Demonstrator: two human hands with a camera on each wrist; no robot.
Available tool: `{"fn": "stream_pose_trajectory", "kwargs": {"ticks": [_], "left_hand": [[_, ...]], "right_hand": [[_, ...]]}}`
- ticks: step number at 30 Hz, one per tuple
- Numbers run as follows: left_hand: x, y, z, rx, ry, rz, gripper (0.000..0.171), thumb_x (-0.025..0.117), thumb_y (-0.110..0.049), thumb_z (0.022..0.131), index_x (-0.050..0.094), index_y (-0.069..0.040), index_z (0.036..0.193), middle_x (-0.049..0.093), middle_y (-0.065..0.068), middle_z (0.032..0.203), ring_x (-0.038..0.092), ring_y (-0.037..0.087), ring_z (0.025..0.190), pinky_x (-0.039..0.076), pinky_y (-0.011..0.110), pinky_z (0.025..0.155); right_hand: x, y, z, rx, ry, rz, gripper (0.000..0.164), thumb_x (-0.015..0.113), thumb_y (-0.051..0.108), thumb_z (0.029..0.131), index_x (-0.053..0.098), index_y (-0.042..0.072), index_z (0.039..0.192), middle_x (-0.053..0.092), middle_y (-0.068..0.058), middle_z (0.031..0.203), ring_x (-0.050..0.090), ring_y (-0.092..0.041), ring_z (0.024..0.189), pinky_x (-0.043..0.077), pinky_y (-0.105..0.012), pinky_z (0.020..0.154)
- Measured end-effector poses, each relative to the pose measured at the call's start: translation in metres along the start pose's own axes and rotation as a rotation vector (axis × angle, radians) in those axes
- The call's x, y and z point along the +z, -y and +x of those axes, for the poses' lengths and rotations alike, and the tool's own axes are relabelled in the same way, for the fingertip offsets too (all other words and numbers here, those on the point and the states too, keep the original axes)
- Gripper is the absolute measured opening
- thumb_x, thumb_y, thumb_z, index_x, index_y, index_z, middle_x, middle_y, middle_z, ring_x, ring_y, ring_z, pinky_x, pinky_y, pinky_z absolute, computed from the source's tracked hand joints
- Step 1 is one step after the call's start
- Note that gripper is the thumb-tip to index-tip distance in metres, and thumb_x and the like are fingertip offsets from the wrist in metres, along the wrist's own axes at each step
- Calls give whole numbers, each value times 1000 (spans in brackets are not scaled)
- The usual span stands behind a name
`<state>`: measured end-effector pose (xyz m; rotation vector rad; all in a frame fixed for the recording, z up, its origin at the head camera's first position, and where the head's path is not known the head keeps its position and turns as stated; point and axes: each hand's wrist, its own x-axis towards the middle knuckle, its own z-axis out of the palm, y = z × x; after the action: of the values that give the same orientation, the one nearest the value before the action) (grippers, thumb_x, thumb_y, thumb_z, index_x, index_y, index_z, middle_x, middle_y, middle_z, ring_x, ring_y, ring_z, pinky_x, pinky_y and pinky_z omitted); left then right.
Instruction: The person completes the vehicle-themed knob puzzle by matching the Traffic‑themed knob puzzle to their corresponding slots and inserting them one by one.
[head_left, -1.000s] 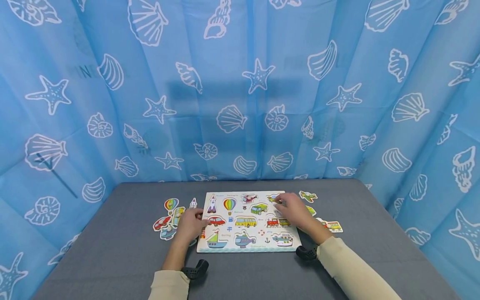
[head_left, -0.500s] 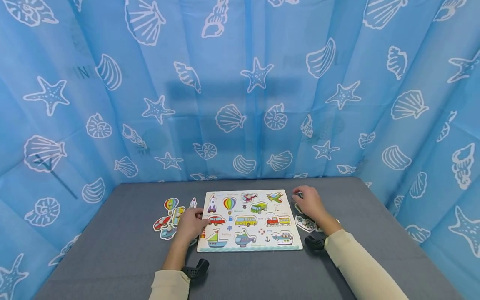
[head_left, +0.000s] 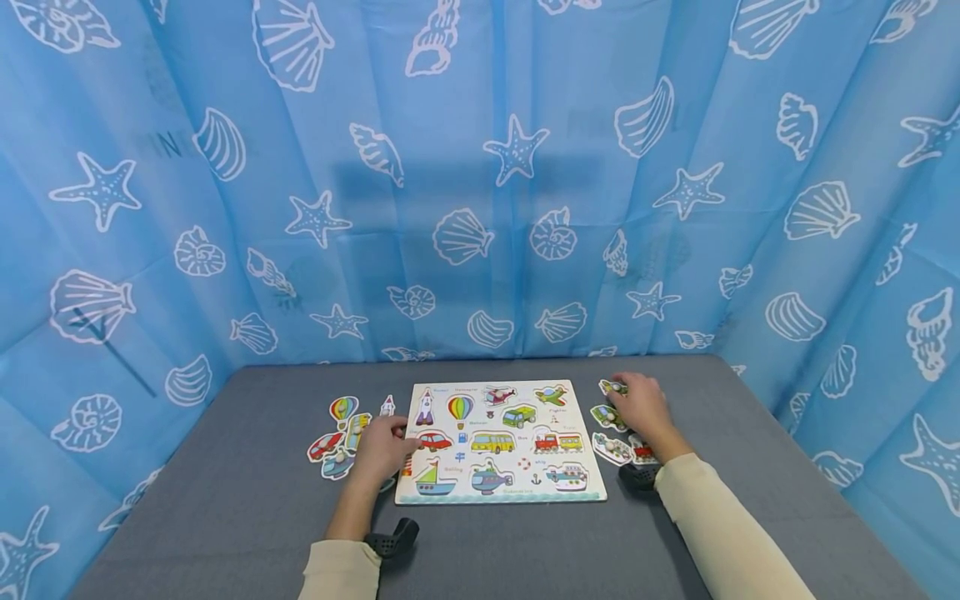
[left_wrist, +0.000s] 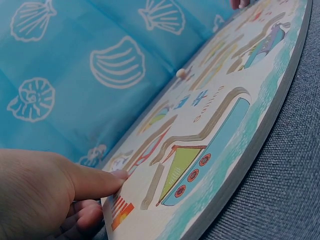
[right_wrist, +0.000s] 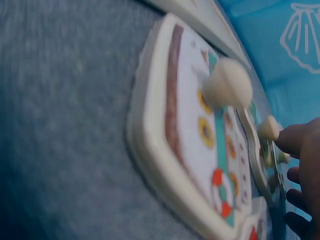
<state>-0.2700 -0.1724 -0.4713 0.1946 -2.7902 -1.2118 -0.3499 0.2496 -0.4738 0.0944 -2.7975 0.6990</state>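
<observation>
A wooden peg-puzzle board [head_left: 480, 489] with vehicle pictures lies at the middle of the table. My left hand [head_left: 381, 454] grips its left edge, the thumb [left_wrist: 105, 180] lying on top beside the sailboat picture. My right hand [head_left: 647, 410] is beyond the right edge, fingertips right at the green plane piece [head_left: 611, 387]; in the right wrist view its fingers [right_wrist: 292, 139] come close to the knobs, and I cannot tell whether they pinch one. Near it lie a truck piece [head_left: 606, 419], a ship piece [right_wrist: 192, 100] with a round knob, and a red train piece [head_left: 643, 450], partly hidden by the arm.
Left of the board lie more loose pieces: a balloon [head_left: 343, 408], a red car [head_left: 324, 447], a yellow bus [head_left: 357, 432], a submarine [head_left: 338, 464] and a rocket [head_left: 387, 406]. A blue shell-print curtain [head_left: 480, 283] hangs behind the grey table [head_left: 502, 546].
My right hand has moved from the board's top right corner out to the loose pieces on the right, then slightly further right. The left hand has stayed on the board's edge.
</observation>
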Motion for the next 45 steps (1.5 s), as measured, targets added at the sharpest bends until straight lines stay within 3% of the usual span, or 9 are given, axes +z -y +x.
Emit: {"fn": "stream_pose_trajectory", "kwargs": {"ticks": [8, 17, 28, 38, 45], "left_hand": [[1, 0, 0, 5, -3, 14, 42, 79, -13, 81, 66, 4, 118, 54, 5, 83, 49, 20, 75, 39, 33, 62], [1, 0, -1, -1, -14, 13, 42, 79, -12, 81, 66, 4, 118, 53, 6, 84, 49, 21, 76, 39, 34, 62], [2, 2, 2, -21, -7, 21, 43, 79, -14, 81, 65, 3, 119, 55, 6, 86, 50, 21, 78, 40, 35, 64], [1, 2, 2, -6, -7, 14, 43, 79, -14, 81, 66, 3, 118, 54, 6, 85, 49, 21, 77, 40, 35, 64], [2, 2, 2, -14, -1, 16, 42, 79, -15, 82, 66, 2, 118, 54, 6, 85, 49, 21, 77, 39, 35, 63]], "right_hand": [[0, -7, 1, 12, 37, -51, 40, 61, 21, 93, 60, -2, 127, 52, -28, 130, 42, -52, 119, 31, -65, 91], [1, -4, 2, 52, 33, -41, 34, 65, 20, 92, 64, -2, 118, 57, -27, 121, 45, -49, 116, 32, -62, 90], [5, -7, 1, 42, -10, -13, 30, 70, 17, 89, 65, -3, 110, 61, -25, 110, 50, -46, 107, 35, -59, 89], [1, -2, 3, 112, 20, 35, 17, 63, 11, 94, 63, -3, 104, 60, -22, 104, 54, -39, 99, 41, -53, 82], [-2, -1, 5, 51, 14, -1, 13, 64, 11, 92, 64, -1, 96, 62, -20, 96, 56, -37, 90, 43, -51, 77]]}}
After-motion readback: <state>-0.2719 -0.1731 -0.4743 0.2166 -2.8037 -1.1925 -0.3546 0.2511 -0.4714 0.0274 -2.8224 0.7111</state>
